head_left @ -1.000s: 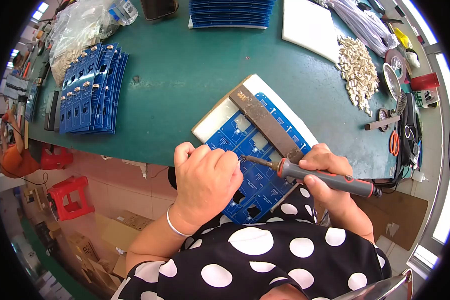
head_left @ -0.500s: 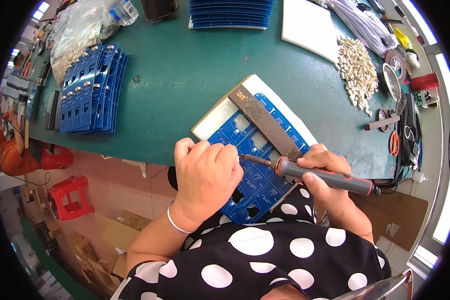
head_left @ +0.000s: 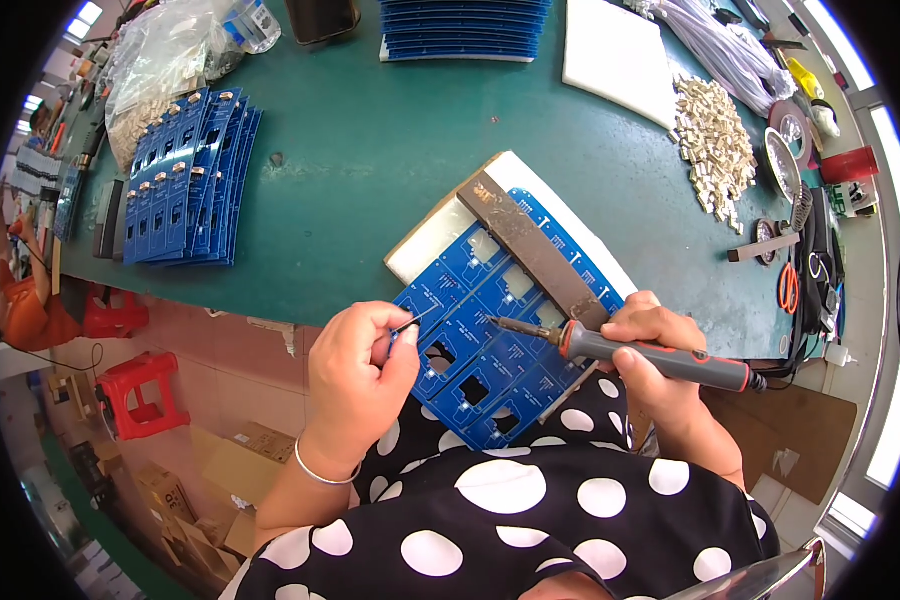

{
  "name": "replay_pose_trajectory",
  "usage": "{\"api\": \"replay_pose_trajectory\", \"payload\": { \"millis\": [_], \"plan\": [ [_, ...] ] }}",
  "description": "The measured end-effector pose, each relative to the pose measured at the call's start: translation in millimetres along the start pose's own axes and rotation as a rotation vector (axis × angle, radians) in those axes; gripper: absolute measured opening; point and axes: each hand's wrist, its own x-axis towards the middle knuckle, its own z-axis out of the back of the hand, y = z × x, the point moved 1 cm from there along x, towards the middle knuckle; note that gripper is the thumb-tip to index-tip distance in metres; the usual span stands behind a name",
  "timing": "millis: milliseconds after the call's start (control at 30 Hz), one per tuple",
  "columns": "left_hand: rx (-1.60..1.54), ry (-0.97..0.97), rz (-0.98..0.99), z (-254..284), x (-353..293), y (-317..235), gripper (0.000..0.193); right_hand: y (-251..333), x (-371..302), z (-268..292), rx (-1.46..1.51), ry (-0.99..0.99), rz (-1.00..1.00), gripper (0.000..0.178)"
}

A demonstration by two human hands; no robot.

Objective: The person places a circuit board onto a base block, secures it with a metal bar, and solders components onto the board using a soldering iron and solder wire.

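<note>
A blue circuit board panel [head_left: 447, 340] with square cut-outs lies tilted on a white foam pad [head_left: 417, 258], its near part over my lap. Across the panel rests a dark brown bar [head_left: 532, 245]. My right hand [head_left: 660, 350] grips a grey and red soldering iron [head_left: 670, 362], whose tip points left over the middle of the panel. At the panel's left edge, my left hand [head_left: 355, 372] pinches a thin piece of solder wire [head_left: 417, 318] between thumb and forefinger. The iron's tip and the wire are apart.
A fanned stack of blue boards [head_left: 185, 180] stands at the left, near a plastic bag [head_left: 160, 60]. More boards [head_left: 460, 30] are stacked at the back. To the right lie a heap of small pale connectors [head_left: 715, 145], a white foam sheet [head_left: 620, 60] and orange-handled scissors [head_left: 788, 287].
My left hand has drawn back to the left and turned, showing the thumb and forefinger pinch. The soldering iron has shifted slightly right and down; the panel stays put.
</note>
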Motion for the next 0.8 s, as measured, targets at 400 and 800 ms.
{"api": "replay_pose_trajectory", "payload": {
  "millis": [400,800],
  "plan": [
    [0.249,-0.008,-0.386,-24.2,-8.5,-13.1,0.014,2.0,-31.9,2.2,0.019,0.021,0.075,0.022],
    [0.294,0.087,-0.416,-26.7,-11.3,-14.4,0.018,2.9,-32.7,-3.5,0.007,0.033,-0.008,0.022]
  ]
}}
